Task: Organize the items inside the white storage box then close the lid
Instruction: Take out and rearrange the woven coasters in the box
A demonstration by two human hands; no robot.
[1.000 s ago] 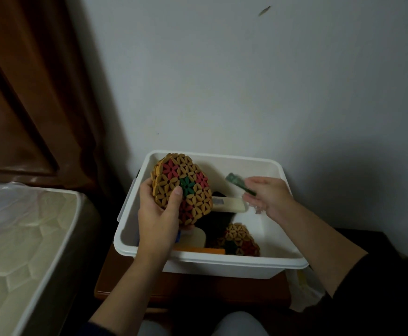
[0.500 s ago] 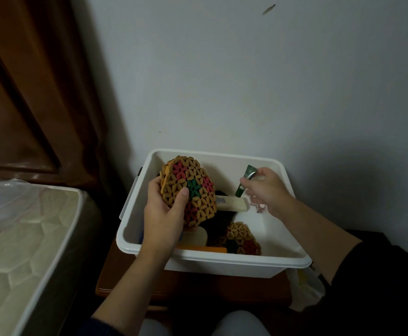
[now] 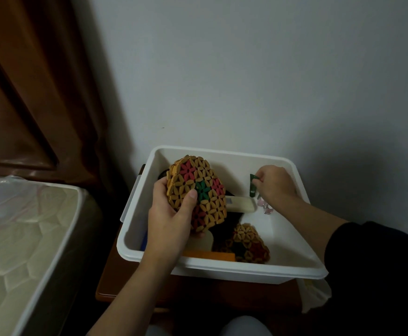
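Woven coasters [image 3: 199,192], a stiff, light stack of beaded discs, stand on edge over the white storage box [image 3: 222,267], gripped by the left hand [image 3: 171,219], thumb across the face; holding the rims should keep them from sliding apart. Beside it, the right hand [image 3: 276,184] pinches a small green tube [image 3: 253,187], probably light and slippery.

We note the white storage box [image 3: 224,269] open, lidless, holding a beaded flower-pattern coaster [image 3: 249,243], cream tube [image 3: 243,204], orange item [image 3: 212,255]; another stacked coaster set [image 3: 198,190] tilted above.
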